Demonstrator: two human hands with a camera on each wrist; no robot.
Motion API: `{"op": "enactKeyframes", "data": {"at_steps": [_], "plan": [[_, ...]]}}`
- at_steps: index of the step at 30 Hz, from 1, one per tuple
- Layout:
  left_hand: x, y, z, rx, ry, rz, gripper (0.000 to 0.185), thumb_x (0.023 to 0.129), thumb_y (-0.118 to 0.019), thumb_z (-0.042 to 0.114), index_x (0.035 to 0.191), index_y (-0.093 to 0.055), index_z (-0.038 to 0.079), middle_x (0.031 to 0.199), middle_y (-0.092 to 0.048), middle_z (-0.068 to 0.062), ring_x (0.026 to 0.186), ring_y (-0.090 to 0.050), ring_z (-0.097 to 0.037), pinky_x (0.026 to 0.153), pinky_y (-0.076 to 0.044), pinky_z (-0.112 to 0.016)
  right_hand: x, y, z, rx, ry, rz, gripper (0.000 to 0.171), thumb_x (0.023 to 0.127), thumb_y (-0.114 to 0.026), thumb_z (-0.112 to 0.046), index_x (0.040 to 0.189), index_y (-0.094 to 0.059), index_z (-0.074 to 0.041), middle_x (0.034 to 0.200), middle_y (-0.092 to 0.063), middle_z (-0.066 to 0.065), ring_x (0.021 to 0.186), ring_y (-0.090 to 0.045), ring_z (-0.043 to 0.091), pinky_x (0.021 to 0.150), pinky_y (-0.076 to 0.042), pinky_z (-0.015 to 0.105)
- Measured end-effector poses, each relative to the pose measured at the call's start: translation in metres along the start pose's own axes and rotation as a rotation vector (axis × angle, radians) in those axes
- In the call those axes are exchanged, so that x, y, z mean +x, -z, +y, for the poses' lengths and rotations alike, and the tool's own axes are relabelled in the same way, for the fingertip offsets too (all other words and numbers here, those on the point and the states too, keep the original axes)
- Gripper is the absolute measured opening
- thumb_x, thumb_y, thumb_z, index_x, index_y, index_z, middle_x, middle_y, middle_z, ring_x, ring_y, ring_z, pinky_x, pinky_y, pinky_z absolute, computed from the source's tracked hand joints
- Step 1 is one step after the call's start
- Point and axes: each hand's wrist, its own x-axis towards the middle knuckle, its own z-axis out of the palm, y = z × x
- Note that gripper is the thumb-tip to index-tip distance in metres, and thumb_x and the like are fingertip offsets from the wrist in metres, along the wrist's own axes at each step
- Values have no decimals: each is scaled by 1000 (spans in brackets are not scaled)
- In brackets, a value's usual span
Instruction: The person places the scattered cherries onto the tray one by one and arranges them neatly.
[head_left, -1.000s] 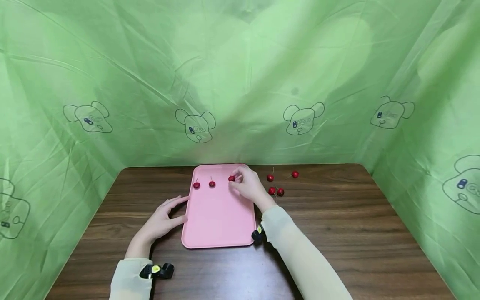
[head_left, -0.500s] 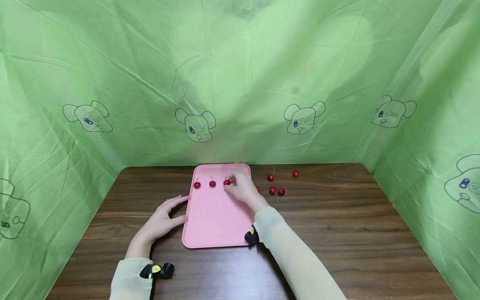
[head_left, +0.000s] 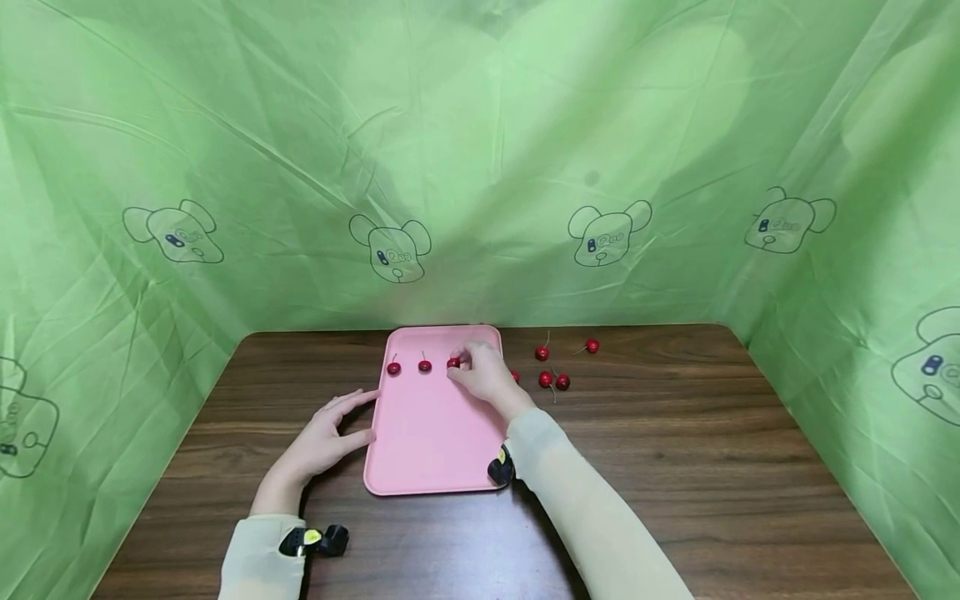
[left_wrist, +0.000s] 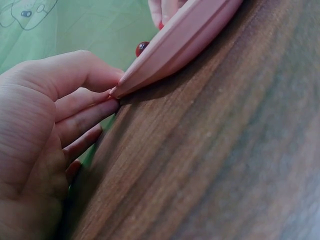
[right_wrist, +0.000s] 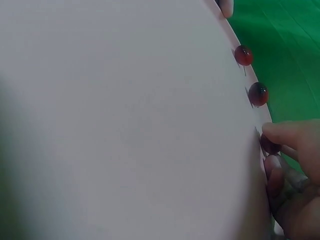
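A pink tray (head_left: 435, 442) lies on the dark wooden table (head_left: 675, 450). Along its far end stand two red cherries (head_left: 393, 367) (head_left: 424, 365), and a third cherry (head_left: 453, 362) is in line with them. My right hand (head_left: 471, 368) pinches that third cherry between thumb and fingertips, low over the tray; the right wrist view shows the pinched cherry (right_wrist: 270, 146) and the other two cherries (right_wrist: 258, 94) (right_wrist: 243, 55). My left hand (head_left: 330, 433) rests flat on the table, its fingertips (left_wrist: 112, 92) touching the tray's left rim (left_wrist: 185, 40).
Several loose cherries (head_left: 545, 379) lie on the table right of the tray, one (head_left: 592, 345) farther back, one (head_left: 514, 377) half hidden behind my right hand. Green cloth walls (head_left: 480, 167) close in the back and both sides.
My right hand has carried the cherry a little leftward and down, into line with the two on the tray. The left hand has stayed against the rim.
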Motion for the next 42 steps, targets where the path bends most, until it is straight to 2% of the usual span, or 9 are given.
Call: {"op": "enactKeyframes", "data": {"at_steps": [8,14,20,27,34,42], "plan": [[0,0,0,3,-38,14,65,95,-87,26,154,-63,13,166,-46,-28,156,-36,-52,121,-28,-74,2,2,3,-20,46,-1,29,99,-81,-13,125,-74,-2,110,-73,9,99,-67,22,91,-56,33],[0,0,0,10,-30,14,65,95,-87,26,155,-63,15,166,-46,-28,155,-36,-52,121,-28,-73,0,10,4,-7,108,-5,32,97,-82,-9,127,-73,0,113,-76,12,100,-71,26,93,-58,37],[0,0,-1,8,-31,13,65,95,-86,26,155,-63,15,166,-46,-28,156,-35,-52,121,-28,-74,-8,29,1,32,117,0,36,98,-81,-11,132,-71,-2,124,-74,15,105,-74,27,93,-61,41],[0,1,1,9,-31,16,65,95,-86,25,154,-63,14,165,-46,-29,155,-36,-52,121,-29,-73,-31,61,-5,28,138,16,35,98,-82,-14,131,-73,-6,123,-70,12,102,-72,27,89,-61,40],[0,3,4,5,-24,11,65,95,-86,26,155,-63,14,166,-45,-29,156,-32,-55,121,-26,-77,-53,84,13,30,217,113,30,97,-83,-9,125,-75,-5,116,-71,11,96,-73,25,87,-62,43],[-1,1,3,-5,-29,10,64,96,-86,25,155,-63,14,166,-45,-30,157,-27,-58,122,-19,-80,-78,117,34,59,231,248,26,94,-85,-7,119,-77,-7,113,-73,10,91,-75,24,88,-63,47]]}}
